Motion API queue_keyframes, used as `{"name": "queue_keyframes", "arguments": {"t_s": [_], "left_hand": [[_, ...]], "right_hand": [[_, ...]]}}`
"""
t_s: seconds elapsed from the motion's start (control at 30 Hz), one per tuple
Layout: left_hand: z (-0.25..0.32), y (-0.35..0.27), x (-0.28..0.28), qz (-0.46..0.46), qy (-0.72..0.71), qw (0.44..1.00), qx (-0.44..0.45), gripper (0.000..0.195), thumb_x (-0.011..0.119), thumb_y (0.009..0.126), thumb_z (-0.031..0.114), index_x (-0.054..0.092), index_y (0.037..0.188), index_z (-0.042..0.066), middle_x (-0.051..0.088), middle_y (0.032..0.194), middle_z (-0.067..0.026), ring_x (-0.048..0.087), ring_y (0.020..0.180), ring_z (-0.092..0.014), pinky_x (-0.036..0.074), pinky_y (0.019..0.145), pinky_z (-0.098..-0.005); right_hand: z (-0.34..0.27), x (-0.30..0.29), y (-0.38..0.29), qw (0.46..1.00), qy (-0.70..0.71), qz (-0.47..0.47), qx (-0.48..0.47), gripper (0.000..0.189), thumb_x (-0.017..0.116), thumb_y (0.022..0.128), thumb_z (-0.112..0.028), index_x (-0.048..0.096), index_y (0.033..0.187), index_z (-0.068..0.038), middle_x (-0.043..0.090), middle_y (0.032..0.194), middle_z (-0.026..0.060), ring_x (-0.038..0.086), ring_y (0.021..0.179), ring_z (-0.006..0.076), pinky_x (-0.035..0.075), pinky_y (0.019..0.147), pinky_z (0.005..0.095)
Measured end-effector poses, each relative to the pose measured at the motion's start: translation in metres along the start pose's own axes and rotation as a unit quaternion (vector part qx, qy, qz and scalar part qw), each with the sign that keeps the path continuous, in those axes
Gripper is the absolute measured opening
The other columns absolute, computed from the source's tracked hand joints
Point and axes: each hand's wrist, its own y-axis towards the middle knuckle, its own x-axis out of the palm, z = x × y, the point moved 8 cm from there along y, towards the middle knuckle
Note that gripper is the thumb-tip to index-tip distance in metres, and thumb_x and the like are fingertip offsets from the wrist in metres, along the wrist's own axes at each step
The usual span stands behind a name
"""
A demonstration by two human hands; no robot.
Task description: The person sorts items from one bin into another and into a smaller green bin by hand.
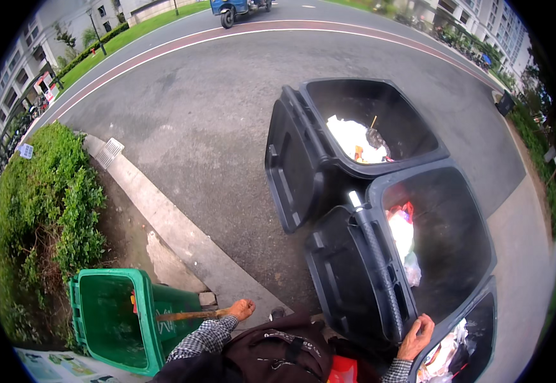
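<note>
My left hand, fingers curled, is beside the green wheeled bin. A flat wooden stick runs from the bin's rim to my left wrist; whether my fingers grip it is hidden. At the right, my right hand is closed over the near rear corner of a black wheeled bin, its lid hanging back. Along that bin's handle side lies a dark textured rod with a shiny end. White and red bags lie inside.
A second black bin, also with its lid hanging back, holds white rubbish. A third bin with bags is at lower right. A concrete kerb borders a hedge. A blue three-wheeled vehicle is on the road.
</note>
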Motion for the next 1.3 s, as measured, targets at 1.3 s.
{"name": "queue_keyframes", "arguments": {"t_s": [1.3], "left_hand": [[-0.049,-0.052,-0.006,0.01,0.045,0.998,-0.032,0.033,0.058,0.093,0.033,0.072,0.097,0.003,0.072,0.1,-0.0252,0.068,0.097,-0.043,0.054,0.084,-0.0528]], "right_hand": [[0.01,0.005,-0.002,0.999,0.007,0.004,-0.05,0.017,0.068,0.098,-0.008,0.066,0.106,0.006,0.066,0.103,0.017,0.065,0.097,0.0279,0.055,0.089,0.0367]]}}
